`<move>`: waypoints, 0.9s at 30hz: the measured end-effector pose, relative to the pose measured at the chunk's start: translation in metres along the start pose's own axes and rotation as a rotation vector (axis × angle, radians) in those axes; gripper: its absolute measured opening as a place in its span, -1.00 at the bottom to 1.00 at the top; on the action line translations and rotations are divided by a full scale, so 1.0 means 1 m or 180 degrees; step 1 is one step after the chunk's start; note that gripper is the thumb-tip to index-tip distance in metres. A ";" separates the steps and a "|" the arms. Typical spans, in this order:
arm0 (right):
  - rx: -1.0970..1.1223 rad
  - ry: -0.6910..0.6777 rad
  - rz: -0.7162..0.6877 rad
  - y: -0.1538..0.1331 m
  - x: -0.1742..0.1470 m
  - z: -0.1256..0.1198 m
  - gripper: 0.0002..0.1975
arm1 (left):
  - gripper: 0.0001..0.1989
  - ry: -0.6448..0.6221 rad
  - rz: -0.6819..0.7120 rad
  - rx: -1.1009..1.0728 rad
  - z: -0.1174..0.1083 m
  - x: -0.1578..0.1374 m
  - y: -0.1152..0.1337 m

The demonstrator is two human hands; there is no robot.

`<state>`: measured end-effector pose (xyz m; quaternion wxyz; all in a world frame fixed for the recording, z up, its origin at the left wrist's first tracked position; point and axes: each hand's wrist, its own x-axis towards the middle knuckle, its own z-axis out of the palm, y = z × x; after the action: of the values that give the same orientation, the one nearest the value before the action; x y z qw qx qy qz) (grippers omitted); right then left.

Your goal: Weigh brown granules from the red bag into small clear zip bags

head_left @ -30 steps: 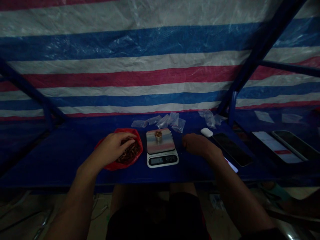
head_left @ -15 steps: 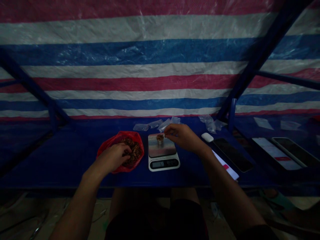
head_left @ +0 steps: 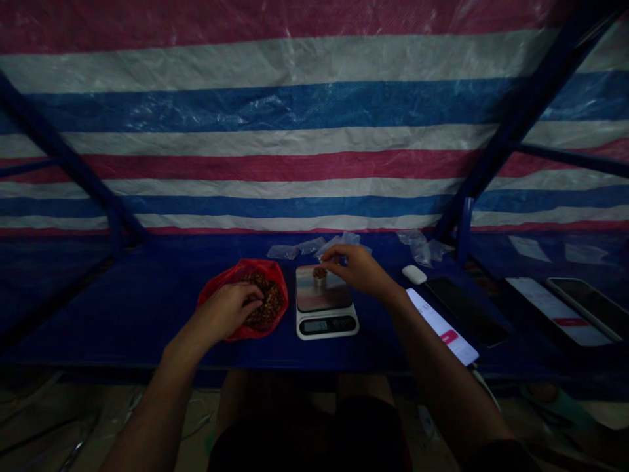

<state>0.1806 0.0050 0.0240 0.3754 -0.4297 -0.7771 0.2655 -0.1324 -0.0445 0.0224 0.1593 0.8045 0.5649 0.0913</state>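
Note:
A red plastic bag (head_left: 214, 286), opened wide, holds many small brown pieces (head_left: 269, 303) that look like nuts or seeds. My left hand (head_left: 232, 307) is inside its mouth, thumb and fingers curled together at the pieces; what they pinch is hidden. Right of the bag stands a white digital kitchen scale (head_left: 324, 298) with a metal plate and a lit display too dim to read surely. A small cup (head_left: 319, 278) heaped with brown pieces is on the plate. Over the cup's rim is my right hand (head_left: 358, 267), thumb and fingertips closed together; anything between them is too small to name.
Clear plastic bags (head_left: 312, 246) lie along the back of the blue table (head_left: 162, 288). To the right are a white earbud case (head_left: 414, 275), a lit phone (head_left: 442, 328), a dark phone (head_left: 466, 311) and further phones. Blue metal posts flank a striped tarp (head_left: 295, 105).
The view has shifted slightly, moving the table items rightward in the picture. My right fingertips are closer over the cup. My left hand remains in the red bag, its fingers a little more closed.

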 end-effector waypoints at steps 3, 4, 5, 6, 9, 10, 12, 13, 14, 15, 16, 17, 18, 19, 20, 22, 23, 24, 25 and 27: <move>0.0039 0.0251 -0.0093 0.002 0.002 -0.006 -0.87 | -0.79 -0.0045 -0.0072 -0.0101 0.001 0.000 0.001; 0.0057 0.0379 -0.0089 0.004 0.004 -0.007 -0.85 | -0.79 -0.0058 -0.0091 -0.0113 0.001 0.000 0.002; 0.0093 0.0534 -0.0065 0.008 0.006 -0.007 -0.84 | -0.78 -0.0055 -0.0098 -0.0116 0.002 0.001 0.002; 0.0151 0.0706 -0.0032 0.014 0.008 -0.007 -0.83 | -0.78 -0.0046 -0.0090 -0.0113 0.003 0.001 0.002; 0.0316 0.1224 0.0081 0.036 0.015 -0.004 -0.78 | -0.77 0.0016 -0.0009 -0.0087 0.007 0.003 0.000; 0.0289 0.1346 0.0127 0.045 0.016 -0.004 -0.75 | -0.77 0.0055 0.0025 -0.0081 0.008 0.003 -0.001; 0.0016 0.1460 0.0210 0.063 0.015 -0.006 -0.69 | -0.76 0.0186 0.0078 -0.0085 0.010 0.002 -0.002; -0.0231 0.1465 0.0223 0.070 0.013 -0.008 -0.64 | -0.75 0.0280 0.0087 -0.0102 0.010 0.000 -0.002; -0.0529 0.1442 0.0237 0.077 0.010 -0.011 -0.59 | -0.74 0.0394 0.0083 -0.0131 0.011 -0.002 -0.001; -0.0839 0.1391 0.0277 0.081 0.006 -0.015 -0.55 | -0.73 0.0536 0.0071 -0.0167 0.013 -0.006 0.001; -0.1120 0.1320 0.0343 0.084 0.002 -0.018 -0.53 | -0.73 0.0715 0.0067 -0.0203 0.015 -0.011 0.005; -0.1360 0.1207 0.0428 0.086 -0.001 -0.022 -0.51 | -0.73 0.0924 0.0092 -0.0244 0.019 -0.017 0.010; -0.1549 0.1059 0.0525 0.086 -0.005 -0.025 -0.51 | -0.74 0.1166 0.0144 -0.0287 0.025 -0.024 0.016; -0.1694 0.0889 0.0614 0.086 -0.008 -0.027 -0.51 | -0.76 0.1442 0.0255 -0.0317 0.032 -0.033 0.023; -0.1813 0.0709 0.0683 0.084 -0.011 -0.028 -0.50 | -0.78 0.1695 0.0450 -0.0383 0.041 -0.042 0.031; -0.2000 0.0421 0.0778 0.080 -0.014 -0.029 -0.48 | -0.79 0.1937 0.0743 -0.0541 0.061 -0.060 0.047; -0.2086 0.0335 0.0817 0.078 -0.015 -0.028 -0.49 | -0.79 0.1927 0.0894 -0.0566 0.070 -0.068 0.053; -0.2167 0.0264 0.0859 0.076 -0.015 -0.028 -0.53 | -0.79 0.1901 0.0967 -0.0574 0.080 -0.075 0.058; -0.2235 0.0191 0.0915 0.074 -0.015 -0.027 -0.58 | -0.78 0.1830 0.0977 -0.0579 0.088 -0.079 0.061; -0.2327 0.0014 0.1070 0.070 -0.014 -0.028 -0.73 | -0.78 0.1737 0.0935 -0.0573 0.100 -0.084 0.062</move>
<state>0.2407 0.0298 -0.0168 0.1509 -0.6567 -0.7384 0.0283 -0.0738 -0.1583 -0.0456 0.0577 0.8059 0.4542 0.3753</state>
